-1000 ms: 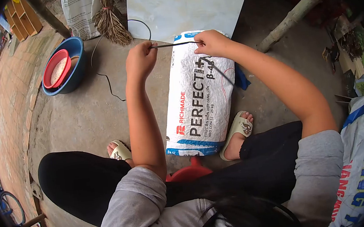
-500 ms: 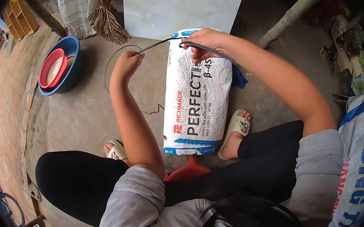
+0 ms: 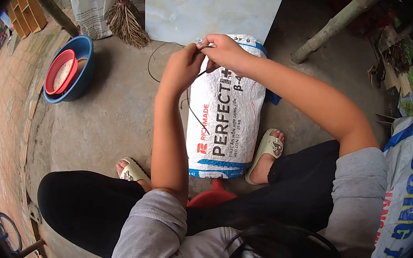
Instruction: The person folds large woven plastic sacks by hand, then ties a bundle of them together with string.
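Note:
My left hand (image 3: 181,70) and my right hand (image 3: 225,54) are close together above the top end of a white feed sack (image 3: 246,117). Both are closed on a thin dark cord (image 3: 197,117), pinched between the fingertips where the hands meet. One length of the cord hangs down over the sack's printed front, and a thin loop curves out to the left of my left hand. Exactly how the cord crosses between the fingers is hidden. The sack lies between my feet with its lettering facing up.
A red stool (image 3: 211,197) shows beneath me. On the left, a red basin (image 3: 73,67) sits inside a blue basin (image 3: 89,53). A straw broom (image 3: 126,24) and a pale panel (image 3: 214,7) stand ahead. Another printed sack (image 3: 408,178) and a wooden pole (image 3: 340,16) are on the right.
My left hand has moved right to meet my right hand. The stretch of cord that was taut between them is gone, and a length now hangs over the sack.

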`<action>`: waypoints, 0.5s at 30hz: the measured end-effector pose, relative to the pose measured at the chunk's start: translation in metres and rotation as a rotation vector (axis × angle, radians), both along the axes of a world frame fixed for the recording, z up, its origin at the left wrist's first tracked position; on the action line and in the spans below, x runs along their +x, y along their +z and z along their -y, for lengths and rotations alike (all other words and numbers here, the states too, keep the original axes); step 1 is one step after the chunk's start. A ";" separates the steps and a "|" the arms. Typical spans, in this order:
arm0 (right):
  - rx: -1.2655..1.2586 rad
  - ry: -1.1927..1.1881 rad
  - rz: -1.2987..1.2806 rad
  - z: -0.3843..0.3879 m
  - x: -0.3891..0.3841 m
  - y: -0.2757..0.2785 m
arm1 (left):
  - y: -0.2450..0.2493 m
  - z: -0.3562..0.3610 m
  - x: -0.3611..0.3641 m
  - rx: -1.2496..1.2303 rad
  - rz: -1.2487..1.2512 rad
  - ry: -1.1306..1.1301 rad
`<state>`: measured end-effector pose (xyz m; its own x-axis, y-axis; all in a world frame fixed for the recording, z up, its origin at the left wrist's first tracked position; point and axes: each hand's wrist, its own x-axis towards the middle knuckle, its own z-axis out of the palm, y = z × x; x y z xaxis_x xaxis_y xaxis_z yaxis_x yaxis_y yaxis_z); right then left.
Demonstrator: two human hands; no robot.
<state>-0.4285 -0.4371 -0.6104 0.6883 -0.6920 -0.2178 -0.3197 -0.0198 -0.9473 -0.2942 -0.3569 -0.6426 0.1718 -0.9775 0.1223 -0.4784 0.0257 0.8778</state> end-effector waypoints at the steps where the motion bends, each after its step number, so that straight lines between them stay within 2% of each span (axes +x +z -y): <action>1: -0.006 0.005 -0.003 0.001 0.002 0.001 | -0.003 0.001 0.004 -0.006 -0.003 0.005; 3: 0.316 0.007 0.300 -0.001 0.005 0.001 | -0.013 0.005 0.015 -0.258 -0.381 0.023; 4: 0.384 0.103 0.332 -0.007 0.002 0.011 | -0.013 0.006 0.018 -0.297 -0.484 0.055; 5: 0.389 0.107 0.327 -0.010 0.001 0.017 | -0.012 0.003 0.023 -0.295 -0.488 0.062; 7: 0.449 0.256 0.248 -0.013 -0.001 0.024 | -0.003 -0.005 0.039 -0.165 -0.740 0.079; 9: 0.435 0.302 0.198 -0.005 -0.005 0.018 | 0.003 -0.007 0.045 -0.187 -1.093 0.256; 11: -0.079 0.603 -0.432 0.001 -0.014 0.016 | -0.008 -0.009 0.082 -0.205 -1.351 0.423; 13: -0.923 0.763 -0.584 0.026 -0.046 -0.045 | -0.022 -0.032 0.130 -0.281 -1.499 0.578; 15: -1.051 0.768 -0.855 0.037 -0.083 -0.069 | -0.036 -0.058 0.169 -0.363 -1.435 0.758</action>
